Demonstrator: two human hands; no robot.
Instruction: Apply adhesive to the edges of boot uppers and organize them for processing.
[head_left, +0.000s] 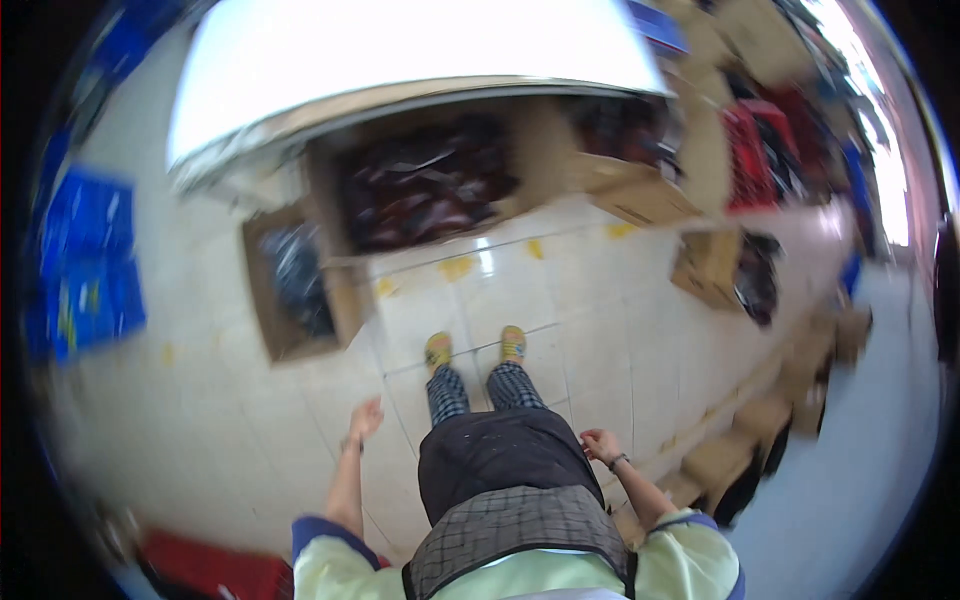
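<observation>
My left hand hangs out over the tiled floor, its fingers loosely apart and a band at the wrist. It touches nothing. Close beside the dark apron is my right hand, fingers loosely bent and apart, with a dark bracelet at its wrist. No object shows in either hand. Ahead stands a table with a bright white top. Under its edge sits a large cardboard box of dark reddish, shiny wrapped pieces. A smaller carton holding clear plastic stands to its left.
Blue crates stack up at the far left. A red crate and cartons crowd the far right, with an open carton on the floor. Boxes line the right side. Something red lies at the lower left.
</observation>
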